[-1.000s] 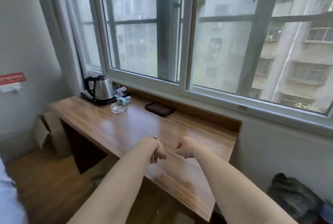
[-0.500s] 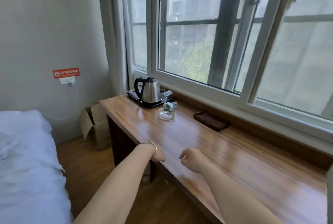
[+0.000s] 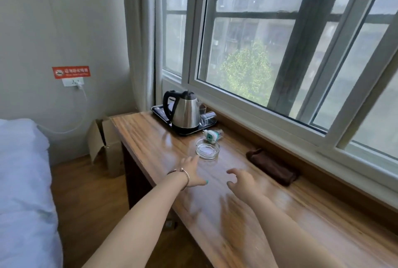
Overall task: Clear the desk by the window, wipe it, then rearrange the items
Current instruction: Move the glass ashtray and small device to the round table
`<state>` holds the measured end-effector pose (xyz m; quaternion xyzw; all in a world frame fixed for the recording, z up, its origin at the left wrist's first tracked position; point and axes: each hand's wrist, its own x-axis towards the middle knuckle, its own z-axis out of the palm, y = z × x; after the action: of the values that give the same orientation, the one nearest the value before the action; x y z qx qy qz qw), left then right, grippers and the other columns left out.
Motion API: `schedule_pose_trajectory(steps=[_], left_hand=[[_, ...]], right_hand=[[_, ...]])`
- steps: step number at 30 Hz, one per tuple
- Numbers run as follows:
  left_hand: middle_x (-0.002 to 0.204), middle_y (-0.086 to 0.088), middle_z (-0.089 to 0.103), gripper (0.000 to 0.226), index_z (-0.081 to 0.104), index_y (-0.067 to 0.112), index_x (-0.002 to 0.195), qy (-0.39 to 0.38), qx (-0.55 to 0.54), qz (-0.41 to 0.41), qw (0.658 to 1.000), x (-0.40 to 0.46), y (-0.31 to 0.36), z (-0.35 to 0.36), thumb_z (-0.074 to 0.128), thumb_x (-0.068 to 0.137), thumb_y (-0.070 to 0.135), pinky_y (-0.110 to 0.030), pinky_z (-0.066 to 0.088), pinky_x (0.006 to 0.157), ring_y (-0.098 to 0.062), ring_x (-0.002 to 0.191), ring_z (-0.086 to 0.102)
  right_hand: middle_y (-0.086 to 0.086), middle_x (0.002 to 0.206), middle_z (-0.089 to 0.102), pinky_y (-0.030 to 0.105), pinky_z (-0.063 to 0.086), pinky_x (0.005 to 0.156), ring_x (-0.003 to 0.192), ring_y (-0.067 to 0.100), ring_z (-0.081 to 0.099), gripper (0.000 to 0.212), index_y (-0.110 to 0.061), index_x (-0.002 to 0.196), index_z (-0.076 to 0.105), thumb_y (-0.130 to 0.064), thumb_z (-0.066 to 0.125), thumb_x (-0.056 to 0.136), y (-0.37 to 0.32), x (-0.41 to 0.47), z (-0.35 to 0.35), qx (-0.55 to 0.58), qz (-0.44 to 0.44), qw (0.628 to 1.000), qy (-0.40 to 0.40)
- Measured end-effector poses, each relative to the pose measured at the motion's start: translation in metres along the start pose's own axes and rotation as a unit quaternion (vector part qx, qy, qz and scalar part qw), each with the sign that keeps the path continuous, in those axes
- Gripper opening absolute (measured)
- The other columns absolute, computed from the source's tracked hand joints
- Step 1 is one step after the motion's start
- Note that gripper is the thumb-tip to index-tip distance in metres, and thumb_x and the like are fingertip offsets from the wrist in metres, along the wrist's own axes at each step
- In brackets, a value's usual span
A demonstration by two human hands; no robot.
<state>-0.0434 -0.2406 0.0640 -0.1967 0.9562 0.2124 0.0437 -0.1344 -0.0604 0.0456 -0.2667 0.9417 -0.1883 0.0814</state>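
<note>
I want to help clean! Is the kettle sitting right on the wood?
No, the kettle stands on a black tray at the desk's far end.

wall ahead of me | red sign (image 3: 71, 72) above the socket (image 3: 73, 82) | no-smoking symbol at its left end | white text too blurred to read

A long wooden worktop (image 3: 247, 214) runs under the window, glossy and streaked with reflections; at its far end sits a black tray (image 3: 160, 112) carrying a steel kettle (image 3: 186, 112) with glasses (image 3: 207, 117) beside it; just in front of the tray lies a small white-and-teal device (image 3: 211, 135); nearer, a clear glass ashtray (image 3: 207, 149) stands; a brown cloth (image 3: 272, 166) lies folded along the window-side edge.
</note>
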Motion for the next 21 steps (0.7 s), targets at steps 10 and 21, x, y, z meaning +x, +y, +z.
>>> schedule_pose_trajectory(steps=[10,21], left_hand=[[0.142,-0.005,0.034,0.119,0.015,0.03,0.145,0.024,-0.035,-0.026,0.999,0.104,0.006,-0.021,0.064,0.045,0.071,-0.038,0.029,0.109,-0.028,0.132,0.027],[0.15,-0.001,0.022,0.115,0.006,0.03,0.146,-0.044,0.063,0.149,0.986,0.206,-0.027,-0.019,0.071,0.06,0.069,-0.038,0.01,0.115,-0.024,0.139,0.013]], right_hand=[[-0.005,0.143,0.045,0.032,0.037,0.105,0.132,0.014,0.041,0.049,-0.031,0.135,0.049,-0.034,0.062,0.088,0.012,0.108,-0.01,0.063,-0.005,0.998,0.016],[-0.006,0.153,0.032,0.039,0.032,0.11,0.141,0.018,0.025,0.055,-0.035,0.133,0.052,-0.045,0.069,0.082,-0.033,0.218,-0.002,0.082,0.041,0.993,0.068]])
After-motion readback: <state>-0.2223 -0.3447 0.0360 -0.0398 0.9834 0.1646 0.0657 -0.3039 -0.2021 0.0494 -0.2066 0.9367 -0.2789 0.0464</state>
